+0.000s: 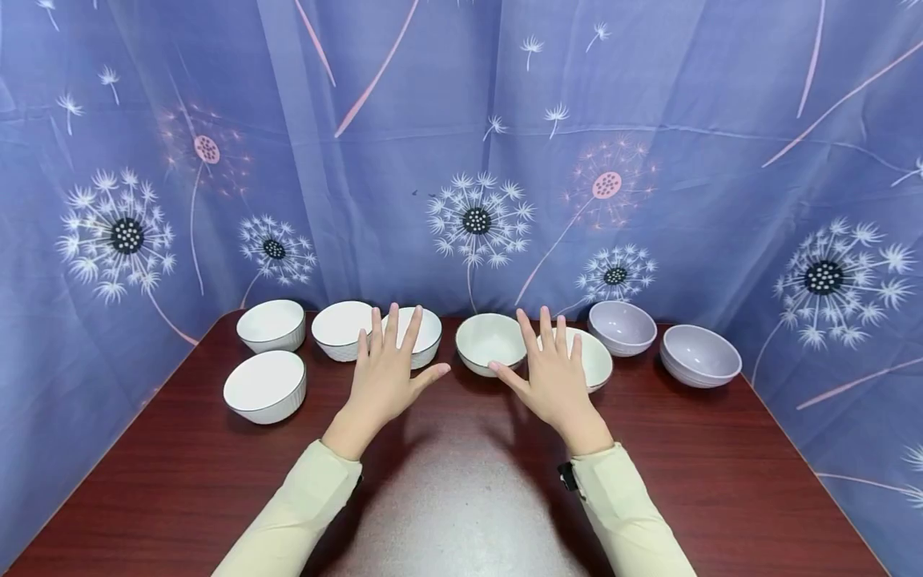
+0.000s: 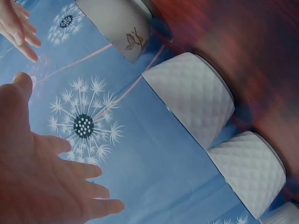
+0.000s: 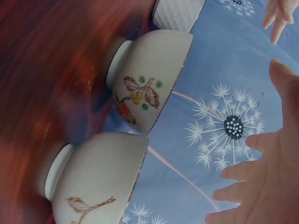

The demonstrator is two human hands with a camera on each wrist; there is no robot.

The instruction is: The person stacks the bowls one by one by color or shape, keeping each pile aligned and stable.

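Observation:
Fingers spread, my left hand is held above the table in front of two white diamond-textured bowls, the left one and the right one. My right hand is likewise spread, in front of a cream bowl that it partly covers. Between the hands stands another cream bowl. In the right wrist view, one cream bowl shows a painted leaf-and-berry pattern, and a brown sprig marks the nearer bowl. Neither hand holds anything.
At the left stand two white ribbed bowls, one behind and one in front. Two lilac bowls, one nearer the middle and one farther right, are at the right. A dandelion-print curtain hangs behind the dark red table.

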